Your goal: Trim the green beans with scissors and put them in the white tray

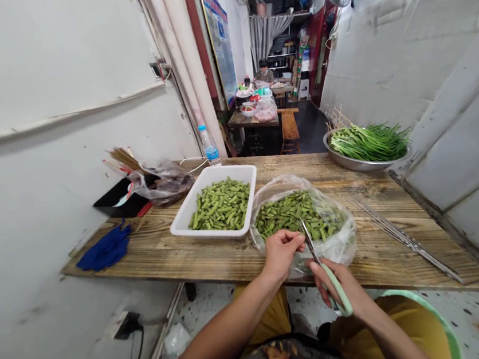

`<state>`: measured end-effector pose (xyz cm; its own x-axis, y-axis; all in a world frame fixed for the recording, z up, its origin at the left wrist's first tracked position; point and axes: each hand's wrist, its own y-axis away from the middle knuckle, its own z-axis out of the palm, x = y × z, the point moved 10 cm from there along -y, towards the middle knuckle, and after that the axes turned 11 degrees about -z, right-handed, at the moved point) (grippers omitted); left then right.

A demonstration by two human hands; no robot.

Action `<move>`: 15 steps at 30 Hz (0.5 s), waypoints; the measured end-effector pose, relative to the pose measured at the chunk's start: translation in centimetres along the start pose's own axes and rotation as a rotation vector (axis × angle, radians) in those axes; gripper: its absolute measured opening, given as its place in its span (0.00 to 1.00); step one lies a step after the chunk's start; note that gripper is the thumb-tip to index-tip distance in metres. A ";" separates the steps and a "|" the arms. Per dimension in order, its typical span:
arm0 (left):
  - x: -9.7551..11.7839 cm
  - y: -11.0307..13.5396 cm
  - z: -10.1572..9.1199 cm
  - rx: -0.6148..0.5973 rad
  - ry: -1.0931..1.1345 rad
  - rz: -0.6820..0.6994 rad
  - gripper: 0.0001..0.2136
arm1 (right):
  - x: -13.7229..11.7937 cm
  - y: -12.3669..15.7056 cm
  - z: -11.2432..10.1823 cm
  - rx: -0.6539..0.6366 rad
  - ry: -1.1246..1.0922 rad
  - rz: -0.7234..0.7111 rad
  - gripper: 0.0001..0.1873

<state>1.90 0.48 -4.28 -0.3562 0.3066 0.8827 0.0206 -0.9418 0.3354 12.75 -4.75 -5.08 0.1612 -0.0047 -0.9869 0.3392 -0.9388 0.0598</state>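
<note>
My left hand (283, 251) is closed in a pinch beside the blades of a pair of scissors; whatever is between its fingertips is too small and hidden to make out. Light green handles of the scissors (337, 288) sit in my right hand (342, 283), with the metal blades pointing up and away from me. Both hands are over the near edge of a clear plastic bag (348, 242), which lies open and holds many green edamame pods (289, 211). To its left, a white plastic tray (178, 225) holds more edamame pods (223, 204).
On the wooden table (214, 260) lie metal skewers (406, 238), a blue cloth (105, 249) and a black box (123, 198) beside a plastic bag. A water bottle (210, 146) and a steel bowl (367, 163) of green stalks stand at the back. A person (264, 73) is far behind.
</note>
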 end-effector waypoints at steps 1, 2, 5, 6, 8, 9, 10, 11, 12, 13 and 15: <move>-0.1 -0.2 -0.1 -0.004 -0.016 0.003 0.11 | 0.5 0.0 -0.2 0.013 -0.008 0.020 0.23; 0.1 -0.4 -0.3 -0.002 -0.044 0.022 0.11 | 1.0 0.0 -0.4 0.027 -0.016 0.033 0.22; 4.1 -1.0 -3.9 0.153 -0.216 0.242 0.11 | 2.1 0.0 -1.6 0.070 -0.036 0.017 0.24; 6.6 -0.7 -5.8 0.274 -0.303 0.366 0.10 | 2.4 0.0 -2.1 0.085 -0.042 0.004 0.26; 11.9 0.5 -9.2 0.563 -0.509 0.589 0.08 | 2.8 0.0 -2.9 0.103 -0.061 -0.008 0.28; 14.1 0.8 -9.4 0.617 -0.659 0.669 0.08 | 3.0 0.1 -3.1 0.108 -0.079 -0.002 0.29; 15.7 0.7 -8.9 0.632 -0.815 0.728 0.11 | 3.1 0.1 -3.1 0.107 -0.105 0.003 0.30; 16.9 0.5 -8.2 0.657 -0.936 0.766 0.14 | 3.1 0.1 -3.0 0.104 -0.132 0.009 0.31; 17.3 0.0 -7.1 0.635 -1.035 0.789 0.15 | 3.0 0.2 -2.7 0.101 -0.155 0.012 0.32; 16.9 -1.0 -5.4 0.551 -1.117 0.790 0.14 | 2.9 0.2 -2.4 0.096 -0.169 0.016 0.33; 13.7 -3.9 -1.3 0.211 -1.230 0.697 0.11 | 2.4 0.4 -2.0 0.091 -0.151 0.034 0.33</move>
<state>-4.29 8.14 6.11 0.8045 -0.1770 0.5670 0.0269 -0.9427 -0.3325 15.11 -4.49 -7.13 0.0276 -0.0824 -0.9962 0.2494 -0.9645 0.0867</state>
